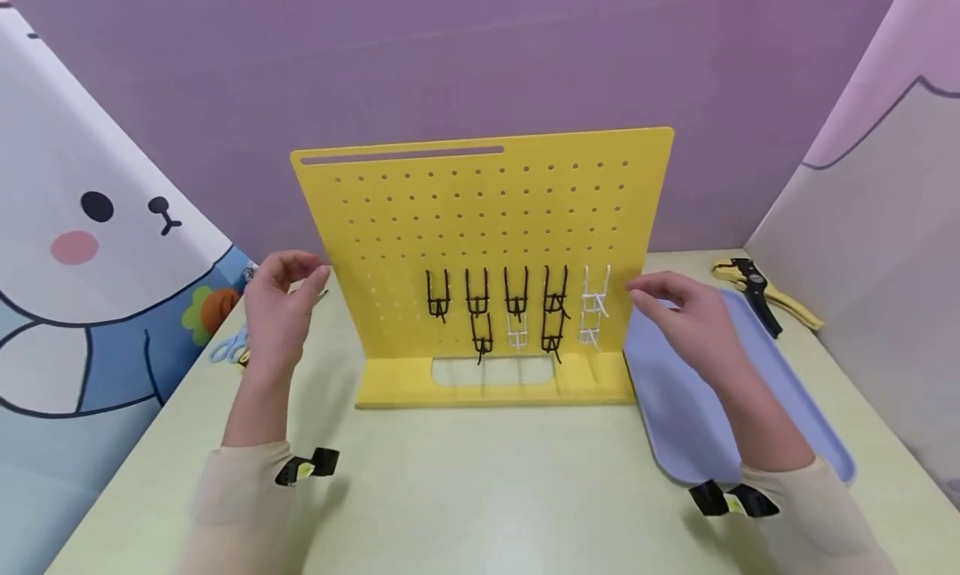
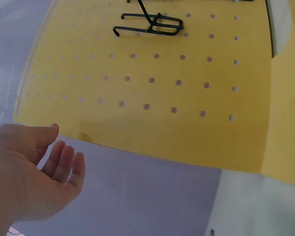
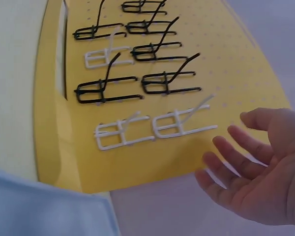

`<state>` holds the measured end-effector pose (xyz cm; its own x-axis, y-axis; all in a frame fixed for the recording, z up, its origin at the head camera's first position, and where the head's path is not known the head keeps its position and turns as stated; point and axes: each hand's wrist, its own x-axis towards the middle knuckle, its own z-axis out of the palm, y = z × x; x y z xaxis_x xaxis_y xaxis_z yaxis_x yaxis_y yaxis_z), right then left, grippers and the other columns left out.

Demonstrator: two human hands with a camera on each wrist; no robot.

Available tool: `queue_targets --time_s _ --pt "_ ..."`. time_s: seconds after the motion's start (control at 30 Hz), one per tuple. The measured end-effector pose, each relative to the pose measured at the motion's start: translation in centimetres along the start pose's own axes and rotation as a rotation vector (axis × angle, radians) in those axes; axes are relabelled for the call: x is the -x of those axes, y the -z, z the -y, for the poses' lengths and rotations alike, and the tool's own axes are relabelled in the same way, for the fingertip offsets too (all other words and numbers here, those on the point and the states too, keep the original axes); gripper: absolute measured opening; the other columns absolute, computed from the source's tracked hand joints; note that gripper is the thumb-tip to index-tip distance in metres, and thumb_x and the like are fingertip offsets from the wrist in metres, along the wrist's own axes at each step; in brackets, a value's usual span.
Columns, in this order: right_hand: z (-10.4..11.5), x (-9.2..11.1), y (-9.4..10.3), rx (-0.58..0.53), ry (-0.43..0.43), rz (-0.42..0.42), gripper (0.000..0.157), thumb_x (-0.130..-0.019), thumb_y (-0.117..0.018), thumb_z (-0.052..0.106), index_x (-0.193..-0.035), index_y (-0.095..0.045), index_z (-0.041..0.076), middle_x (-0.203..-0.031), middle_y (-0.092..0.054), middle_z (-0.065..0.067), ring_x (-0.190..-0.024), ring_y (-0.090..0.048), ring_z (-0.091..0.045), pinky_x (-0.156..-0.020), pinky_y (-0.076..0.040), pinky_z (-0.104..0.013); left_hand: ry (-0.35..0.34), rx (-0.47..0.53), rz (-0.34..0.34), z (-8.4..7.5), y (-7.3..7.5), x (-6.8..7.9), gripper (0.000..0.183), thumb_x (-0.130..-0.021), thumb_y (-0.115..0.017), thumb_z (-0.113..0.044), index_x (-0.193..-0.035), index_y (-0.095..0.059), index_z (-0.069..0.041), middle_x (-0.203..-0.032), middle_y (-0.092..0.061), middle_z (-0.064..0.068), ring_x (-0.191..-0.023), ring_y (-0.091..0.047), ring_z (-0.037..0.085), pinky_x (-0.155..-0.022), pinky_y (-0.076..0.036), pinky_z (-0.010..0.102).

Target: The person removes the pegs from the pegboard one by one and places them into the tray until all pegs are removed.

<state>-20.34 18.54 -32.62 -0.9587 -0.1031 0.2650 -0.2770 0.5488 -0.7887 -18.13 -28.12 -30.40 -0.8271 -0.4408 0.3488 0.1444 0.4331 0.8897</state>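
Note:
A yellow pegboard [image 1: 480, 217] stands upright on its base in the middle of the table. Black wire hooks [image 1: 516, 293] and white wire hooks [image 1: 596, 292] hang in two rows across its lower half. Beside the board's left edge is my left hand [image 1: 281, 312], its fingers loosely bent and holding nothing. My right hand [image 1: 690, 317] is by the opposite edge, close to the white hooks. In the right wrist view its fingers [image 3: 241, 152] are spread and slightly curved, with nothing in them. Whether either hand touches the board's edge I cannot tell.
On the right lies a blue-violet tray [image 1: 678, 425], partly under my right forearm. Behind it is a yellow and black hand tool [image 1: 757, 292]. Light-blue scissors [image 1: 228, 347] lie at the left, near the printed side wall [image 1: 82, 325]. A purple wall [image 1: 480, 67] rises behind the board.

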Motion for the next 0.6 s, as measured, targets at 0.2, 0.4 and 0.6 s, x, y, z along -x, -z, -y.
queue_targets --time_s 0.2,0.4,0.6 --pt "-0.7 -1.3 -1.0 -0.062 -0.097 0.019 0.041 -0.101 -0.063 0.038 -0.124 -0.068 0.005 -0.119 -0.066 -0.014 -0.111 -0.059 -0.029 -0.089 -0.05 -0.04 0.089 0.01 0.056 2.4 -1.0 -1.2 0.039 -0.096 -0.071 -0.02 -0.131 -0.056 -0.008 -0.126 -0.056 0.006 -0.121 -0.054 0.02 -0.099 -0.05 0.029" --pt "-0.7 -1.9 -1.8 -0.122 -0.122 0.018 0.035 -0.1 -0.066 0.031 -0.124 -0.069 0.005 -0.118 -0.068 -0.013 -0.102 -0.062 -0.021 -0.083 -0.053 -0.026 0.085 0.005 0.159 3.6 -1.6 -1.5 0.039 -0.098 -0.068 -0.014 -0.133 -0.055 -0.001 -0.125 -0.056 0.012 -0.115 -0.056 0.02 -0.097 -0.051 0.028" --pt "-0.8 -1.6 -2.5 -0.152 -0.125 0.007 0.032 -0.1 -0.067 0.025 -0.125 -0.07 0.006 -0.12 -0.069 -0.011 -0.105 -0.063 -0.017 -0.083 -0.052 -0.018 0.066 0.009 0.225 4.8 -2.6 -0.9 0.029 -0.099 -0.064 -0.004 -0.124 -0.057 0.008 -0.115 -0.059 0.018 -0.097 -0.06 0.016 -0.081 -0.056 0.022"
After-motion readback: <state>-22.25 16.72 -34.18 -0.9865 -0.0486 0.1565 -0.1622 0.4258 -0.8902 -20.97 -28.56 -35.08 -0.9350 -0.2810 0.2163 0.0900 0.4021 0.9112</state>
